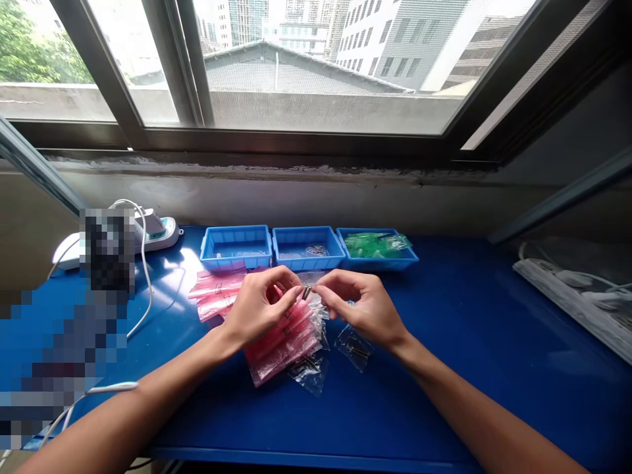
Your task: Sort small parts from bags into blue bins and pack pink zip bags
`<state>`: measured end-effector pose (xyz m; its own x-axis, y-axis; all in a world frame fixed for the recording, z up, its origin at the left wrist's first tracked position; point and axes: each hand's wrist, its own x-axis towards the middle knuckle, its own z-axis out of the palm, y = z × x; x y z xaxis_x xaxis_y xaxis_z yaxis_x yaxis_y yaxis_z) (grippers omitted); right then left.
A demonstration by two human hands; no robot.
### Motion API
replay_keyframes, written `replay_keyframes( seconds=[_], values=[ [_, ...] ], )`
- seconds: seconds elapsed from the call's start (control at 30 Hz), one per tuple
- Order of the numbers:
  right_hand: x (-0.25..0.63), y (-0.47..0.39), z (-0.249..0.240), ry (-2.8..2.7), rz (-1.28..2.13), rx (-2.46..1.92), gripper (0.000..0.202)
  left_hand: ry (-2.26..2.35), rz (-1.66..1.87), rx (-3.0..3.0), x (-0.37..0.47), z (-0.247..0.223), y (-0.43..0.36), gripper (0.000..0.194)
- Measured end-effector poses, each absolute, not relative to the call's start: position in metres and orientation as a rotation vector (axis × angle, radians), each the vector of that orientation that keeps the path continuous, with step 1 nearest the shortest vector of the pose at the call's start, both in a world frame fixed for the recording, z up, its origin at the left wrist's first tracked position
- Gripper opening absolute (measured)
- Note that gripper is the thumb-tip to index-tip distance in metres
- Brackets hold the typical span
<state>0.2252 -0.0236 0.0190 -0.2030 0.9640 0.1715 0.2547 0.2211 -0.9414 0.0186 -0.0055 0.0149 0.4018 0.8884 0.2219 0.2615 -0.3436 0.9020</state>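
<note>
My left hand (264,303) is closed in a pinch over the pink bags, with a few small metal pins (307,292) at its fingertips. Facing it, my right hand (360,301) is also pinched, its fingertips right beside the pins; what it grips is too small to make out. Beneath and left of my hands lie several pink plastic bags (281,349), overlapping. A small clear bag (354,349) with dark metal pieces lies under my right wrist. Nearer the front, another clear bag (311,374) holds similar pieces.
Along the back stand three blue bins: the left bin (236,229) and middle bin (309,230) hold small parts, the right bin (378,264) holds green bags (370,245). A power strip (165,234) and white cable (144,263) lie left; another strip (567,299) is at right.
</note>
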Motion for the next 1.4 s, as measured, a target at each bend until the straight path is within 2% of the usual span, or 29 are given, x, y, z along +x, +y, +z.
replay_keyframes(
  seconds=[0.4, 0.47, 0.6, 0.8, 1.17, 1.33, 1.4],
  values=[
    [0.226, -0.025, 0.013, -1.537, 1.028, -1.113, 0.023, 0.967, 1.089, 1.849, 0.018, 0.010, -0.009, 0.015],
    [0.227, -0.025, 0.010, -1.543, 0.956, -1.086, 0.022, 0.925, 1.170, 1.905, 0.017, 0.010, -0.009, 0.009],
    [0.228, -0.026, 0.007, -1.643, 0.738, -1.037, 0.031, 0.891, 1.314, 2.014, 0.015, 0.009, -0.009, 0.018],
    [0.226, -0.030, 0.010, -1.713, 0.566, -0.984, 0.032, 0.865, 1.408, 2.074, 0.016, 0.007, -0.010, 0.019],
    [0.228, -0.030, 0.011, -1.759, 0.496, -0.926, 0.033, 0.867, 1.399, 2.096, 0.015, 0.007, -0.010, 0.025],
    [0.227, -0.029, 0.011, -1.730, 0.586, -0.973, 0.019, 0.927, 1.254, 1.992, 0.017, 0.008, -0.011, 0.007],
    [0.226, -0.029, 0.012, -1.713, 0.663, -1.009, 0.016, 0.968, 1.170, 1.901, 0.018, 0.009, -0.011, 0.015]
  ],
)
